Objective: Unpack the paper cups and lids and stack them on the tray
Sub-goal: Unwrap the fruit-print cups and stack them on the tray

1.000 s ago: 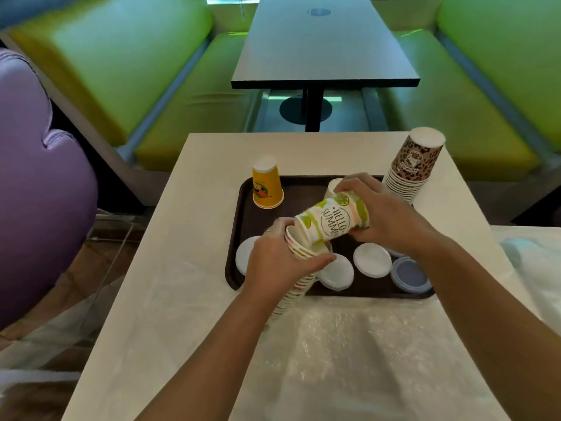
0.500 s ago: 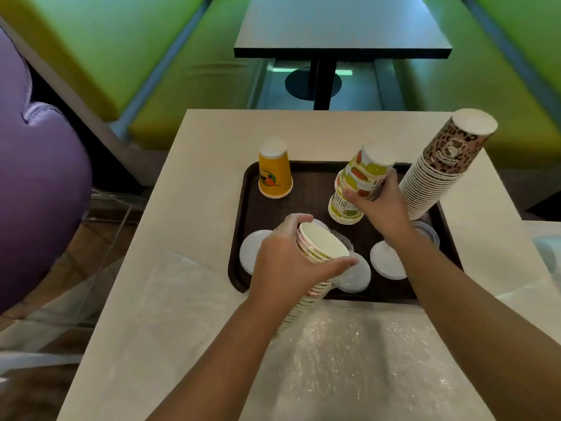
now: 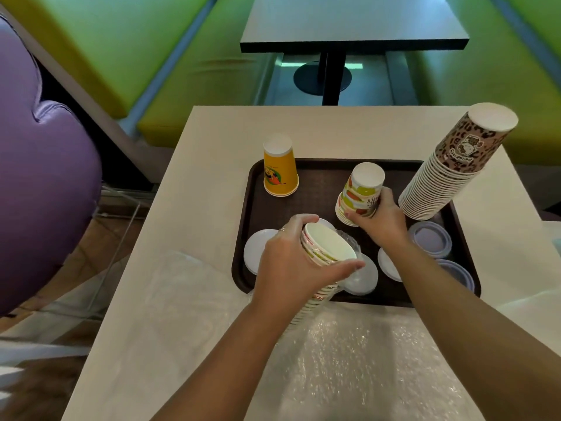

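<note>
Brown tray (image 3: 315,174) below, my right hand (image 3: 383,220) grips the fruit-print cups (image 3: 361,191) while my left hand (image 3: 291,262) clasps the cup stack (image 3: 326,244).

The scene is lit softly and evenly, rather dim, with a cool bright patch on the floor under the far dark rectangular table (image 3: 353,21). Small sparkles of glare lie on the crinkled clear plastic wrap (image 3: 349,357) near the camera. Shadows are faint and soft. The wide lens bends the edges; the purple padded chair (image 3: 39,165) at left and the near corners look blurred.
</note>
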{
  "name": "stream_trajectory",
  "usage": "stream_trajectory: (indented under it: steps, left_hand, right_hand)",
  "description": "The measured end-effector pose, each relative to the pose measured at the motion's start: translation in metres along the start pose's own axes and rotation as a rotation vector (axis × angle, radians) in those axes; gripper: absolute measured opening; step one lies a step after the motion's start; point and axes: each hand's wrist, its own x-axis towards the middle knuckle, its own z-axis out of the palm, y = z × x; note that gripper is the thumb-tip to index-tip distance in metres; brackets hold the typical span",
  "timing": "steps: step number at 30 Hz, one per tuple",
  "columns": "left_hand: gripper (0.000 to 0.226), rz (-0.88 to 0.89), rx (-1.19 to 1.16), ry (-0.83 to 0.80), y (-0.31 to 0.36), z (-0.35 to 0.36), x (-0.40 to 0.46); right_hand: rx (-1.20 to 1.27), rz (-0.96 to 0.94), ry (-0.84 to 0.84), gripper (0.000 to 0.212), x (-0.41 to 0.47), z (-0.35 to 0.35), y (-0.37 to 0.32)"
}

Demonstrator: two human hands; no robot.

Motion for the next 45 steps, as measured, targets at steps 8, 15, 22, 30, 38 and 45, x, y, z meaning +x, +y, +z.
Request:
stream_trajectory:
  steps: [8,15,22,30,38,45]
  left_hand:
    - [0.080,0.020,-0.048,0.050,0.005,-0.004,-0.004]
    - [0.090,0.127,-0.262,0.175,0.016,-0.006,-0.021]
    - [0.075,0.105,-0.349,0.253,-0.011,0.006,-0.050]
    - [0.070,0.024,-0.279,0.276,-0.040,0.014,-0.057]
    - [0.092,-0.027,-0.262,0.163,-0.053,0.014,-0.054]
    - [0.090,-0.003,-0.192,0.173,-0.025,0.001,-0.027]
  right_hand:
    - [0.626,-0.345,-0.159,0.077,-0.090,-0.033,-0.034]
    - [0.459,-0.444,-0.582,0.107,-0.136,-0.045,-0.061]
    - [0.453,-0.406,-0.501,0.107,-0.152,-0.016,-0.055]
    - [0.332,-0.329,-0.529,0.105,-0.150,0.005,-0.049]
    - [0.286,-0.281,-0.556,0.099,-0.150,0.015,-0.042]
    - [0.312,-0.245,-0.543,0.097,-0.152,0.018,-0.043]
